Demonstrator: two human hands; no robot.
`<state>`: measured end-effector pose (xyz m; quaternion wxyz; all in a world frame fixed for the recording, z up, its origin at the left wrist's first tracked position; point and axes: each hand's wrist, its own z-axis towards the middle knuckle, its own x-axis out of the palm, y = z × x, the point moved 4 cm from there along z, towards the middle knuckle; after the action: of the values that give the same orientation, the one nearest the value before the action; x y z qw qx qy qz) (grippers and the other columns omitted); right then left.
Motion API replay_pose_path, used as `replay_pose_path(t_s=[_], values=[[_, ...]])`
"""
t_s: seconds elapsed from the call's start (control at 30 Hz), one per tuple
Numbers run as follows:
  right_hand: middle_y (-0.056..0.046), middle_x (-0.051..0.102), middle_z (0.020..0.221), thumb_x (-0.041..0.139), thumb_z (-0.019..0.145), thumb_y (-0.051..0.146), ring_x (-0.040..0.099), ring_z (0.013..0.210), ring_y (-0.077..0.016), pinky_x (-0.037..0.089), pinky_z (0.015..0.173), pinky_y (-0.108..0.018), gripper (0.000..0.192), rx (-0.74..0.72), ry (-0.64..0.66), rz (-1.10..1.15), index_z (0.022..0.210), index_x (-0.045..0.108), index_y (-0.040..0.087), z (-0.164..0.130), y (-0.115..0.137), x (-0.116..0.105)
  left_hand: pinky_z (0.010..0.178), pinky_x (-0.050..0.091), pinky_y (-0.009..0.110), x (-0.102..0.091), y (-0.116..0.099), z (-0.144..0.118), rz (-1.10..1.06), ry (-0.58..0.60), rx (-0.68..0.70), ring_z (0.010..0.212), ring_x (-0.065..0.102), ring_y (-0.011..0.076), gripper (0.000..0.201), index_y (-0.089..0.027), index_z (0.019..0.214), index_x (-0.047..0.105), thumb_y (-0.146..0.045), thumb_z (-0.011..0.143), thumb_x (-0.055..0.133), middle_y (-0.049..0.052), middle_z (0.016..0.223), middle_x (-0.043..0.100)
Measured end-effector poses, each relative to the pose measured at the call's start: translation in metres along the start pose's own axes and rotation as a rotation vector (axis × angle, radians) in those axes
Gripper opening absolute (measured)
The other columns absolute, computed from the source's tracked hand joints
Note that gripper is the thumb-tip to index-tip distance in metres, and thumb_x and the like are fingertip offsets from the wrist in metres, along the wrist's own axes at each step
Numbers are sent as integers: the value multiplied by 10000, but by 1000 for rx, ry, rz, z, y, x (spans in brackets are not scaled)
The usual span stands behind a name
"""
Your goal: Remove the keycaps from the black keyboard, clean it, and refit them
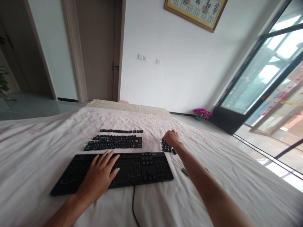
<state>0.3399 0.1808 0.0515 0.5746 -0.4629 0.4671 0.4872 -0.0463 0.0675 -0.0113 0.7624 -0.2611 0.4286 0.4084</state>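
Note:
A black keyboard (155,170) lies on the bed with most of its keycaps off; the small cluster right of its middle still carries some. My left hand (101,168) rests flat on the keyboard's left half, fingers spread. Beyond the keyboard, loose black keycaps (118,142) are laid out in rows, with a long space bar (121,131) in the farthest row. My right hand (172,138) is at a smaller group of keycaps (166,147) on the right. Its fingers are bent together at the group's far left corner, seemingly pinching a keycap, mostly hidden.
A small dark tool (185,172) lies beside my right forearm, and a black cable (133,205) runs from the keyboard toward me. Wrinkled floral bedding (146,205) spreads underneath. Farther off stand a wall, a door (96,47), potted pink flowers (202,113) and a glass door.

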Motion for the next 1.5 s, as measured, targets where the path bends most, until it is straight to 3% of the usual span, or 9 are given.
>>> replay_pose_path(t_s=[0.37,0.7,1.07,1.33,1.5], values=[[-115,725,907,669,773,235,497,1060,-267,291,869,-340,150,-4,62,-64,866,785,219,22,6,11,1083,311,497,-3,-1,1,-5,-2,-3,1325,418,285,452,-277,1334,524,-433,914,460,79,1424,495],[-125,714,953,681,786,338,459,1093,-277,259,896,-360,204,5,104,-84,910,780,210,30,-2,21,1084,305,507,-6,-2,2,-10,44,-19,1330,409,292,459,-266,1333,522,-449,921,437,91,1433,481],[-114,727,913,706,754,290,487,1058,-259,292,862,-319,175,-45,119,-83,889,788,214,36,-2,22,1085,307,492,-7,-2,2,2,32,-10,1323,414,285,452,-266,1328,525,-439,916,456,93,1418,496],[-144,717,936,647,808,268,511,1069,-263,319,885,-311,188,-103,94,-75,895,782,170,27,2,22,1076,306,509,-7,-3,3,-20,41,-12,1324,410,297,455,-244,1330,527,-429,922,448,106,1427,483],[-200,710,895,636,810,215,535,1039,-299,353,888,-347,177,-146,43,-38,823,776,107,16,13,7,1076,309,506,-8,-3,2,-53,8,-10,1316,425,294,445,-249,1320,539,-414,912,479,107,1410,504]])
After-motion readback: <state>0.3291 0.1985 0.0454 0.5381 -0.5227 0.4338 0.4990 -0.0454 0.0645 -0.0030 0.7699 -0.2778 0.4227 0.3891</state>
